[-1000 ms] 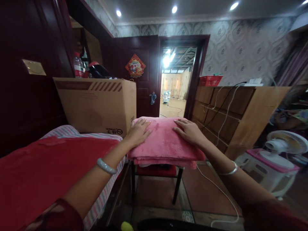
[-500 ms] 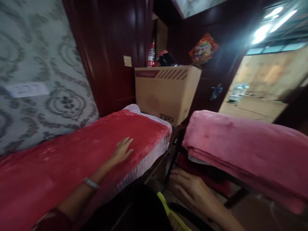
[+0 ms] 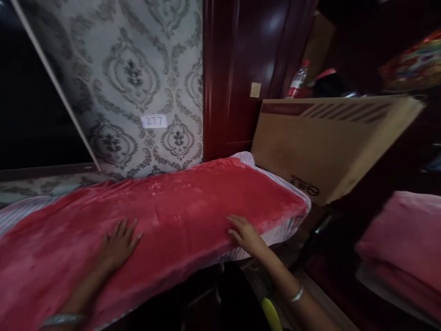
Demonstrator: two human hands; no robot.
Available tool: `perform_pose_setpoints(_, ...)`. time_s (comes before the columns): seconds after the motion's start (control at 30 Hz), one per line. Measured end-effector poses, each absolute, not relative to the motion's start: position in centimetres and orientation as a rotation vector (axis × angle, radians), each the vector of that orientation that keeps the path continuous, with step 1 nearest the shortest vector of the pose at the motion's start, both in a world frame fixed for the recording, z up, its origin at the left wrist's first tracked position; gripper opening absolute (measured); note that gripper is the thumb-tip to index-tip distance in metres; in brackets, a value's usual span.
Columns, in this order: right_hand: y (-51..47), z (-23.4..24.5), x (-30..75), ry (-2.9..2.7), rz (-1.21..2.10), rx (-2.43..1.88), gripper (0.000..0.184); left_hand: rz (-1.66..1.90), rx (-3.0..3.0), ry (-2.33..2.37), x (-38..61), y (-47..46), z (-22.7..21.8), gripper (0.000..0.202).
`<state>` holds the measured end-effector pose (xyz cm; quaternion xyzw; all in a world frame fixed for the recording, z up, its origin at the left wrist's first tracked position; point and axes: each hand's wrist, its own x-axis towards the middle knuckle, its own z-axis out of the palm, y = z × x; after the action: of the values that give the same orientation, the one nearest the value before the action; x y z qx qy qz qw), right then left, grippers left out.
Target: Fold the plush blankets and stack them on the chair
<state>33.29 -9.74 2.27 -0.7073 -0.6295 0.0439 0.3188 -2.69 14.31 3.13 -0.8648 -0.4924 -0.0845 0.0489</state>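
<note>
From the head view, my left hand [image 3: 119,248] lies palm down over the red blanket [image 3: 193,197], fingers spread apart. My right hand [image 3: 245,233] is further along, near the front edge, fingers stretched out and thumb held away from them; whether its palm presses on the pile I cannot tell. Each wrist carries a bracelet [image 3: 297,294].

Surface: the blanket lies spread lengthwise along the wall [image 3: 134,73], its pile showing lighter and darker patches. Shallow creases run near the middle, and the far edge is ruffled towards the left. A striped cloth [image 3: 280,232] shows beneath it at the right end, along part of the front edge and at the far left corner.

Room: the wall bears grey patterned paper and a white label [image 3: 154,121] reading 277. A dark screen [image 3: 34,101] stands at the left. Right of the paper is a dark red panel [image 3: 234,59] with a pale switch plate [image 3: 255,90]. A carton [image 3: 303,138] stands just beyond the blanket's right end; a bottle [image 3: 299,79] with a red cap shows above its top edge. A folded pink blanket [image 3: 409,234] sits apart, at the right margin. Lower down, a yellow item [image 3: 271,315] is only partly visible.
</note>
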Motion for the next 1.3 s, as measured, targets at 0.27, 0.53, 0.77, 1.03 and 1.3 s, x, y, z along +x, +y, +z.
perform_pose_setpoints(0.27, -3.6, -1.0, 34.4, -1.658, 0.000, -2.370, 0.055, -0.133, -2.597, -1.659, -3.4, 14.2, 1.1, 0.068)
perform_pose_setpoints(0.53, -3.7, -3.1, 34.9, -1.740, -0.075, -2.485, 0.056, -0.200, -2.402, -1.856, -3.8, 13.7, 0.9, 0.074)
perform_pose_setpoints(0.77, -4.2, -4.0, 35.3, -1.773, -0.141, -2.465, 0.060, -0.217, -2.427, -1.877, -3.9, 13.7, 0.7, 0.076)
perform_pose_setpoints(1.03, -4.6, -5.3, 36.3, -1.808, -0.164, -2.386, 0.065, -0.291, -2.428, -1.903, -4.2, 13.7, 0.3, 0.071)
perform_pose_setpoints(1.3, -4.4, -4.8, 36.0, -1.814, -0.160, -2.427, 0.067, -0.268, -2.429, -1.938, -3.5, 13.1, 0.8, 0.071)
